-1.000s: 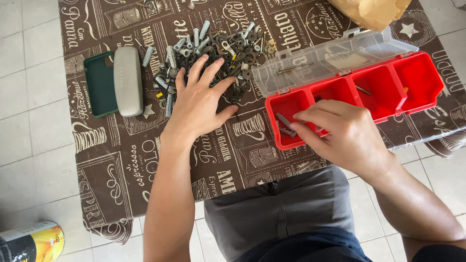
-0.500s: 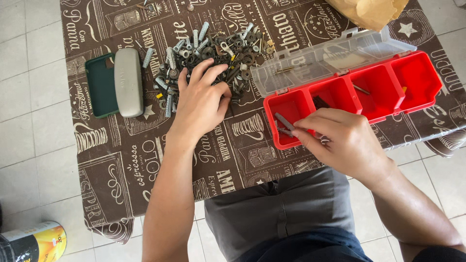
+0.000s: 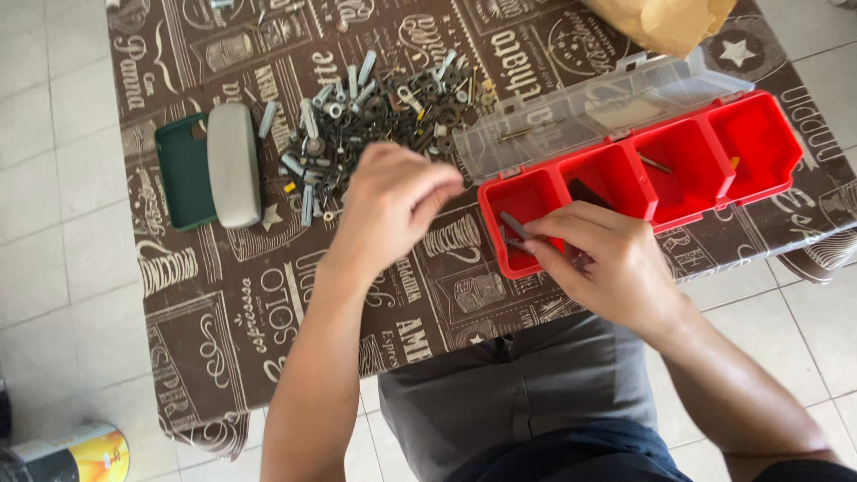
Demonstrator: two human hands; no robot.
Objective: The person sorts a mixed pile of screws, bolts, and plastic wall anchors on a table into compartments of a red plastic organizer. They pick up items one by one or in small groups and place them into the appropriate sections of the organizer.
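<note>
My left hand (image 3: 393, 201) hovers just below a pile of screws, washers and wall plugs (image 3: 375, 112) on the brown printed tablecloth (image 3: 223, 312). Its fingertips are pinched together and point right; whatever is between them is hidden. My right hand (image 3: 611, 263) rests over the front wall of a red organiser box (image 3: 768, 147). Its thumb and forefinger pinch a dark screw (image 3: 513, 223) in the leftmost compartment. The box's clear lid (image 3: 571, 116) stands open behind it.
A green tray (image 3: 178, 170) with a grey oblong case (image 3: 234, 165) on it lies left of the pile. A brown paper bag (image 3: 665, 22) sits at the far edge. A tin can (image 3: 71, 455) stands on the tiled floor at lower left.
My left hand has lifted off the pile and drawn back toward the box, its spread fingers now pinched. My right hand stays at the leftmost compartment.
</note>
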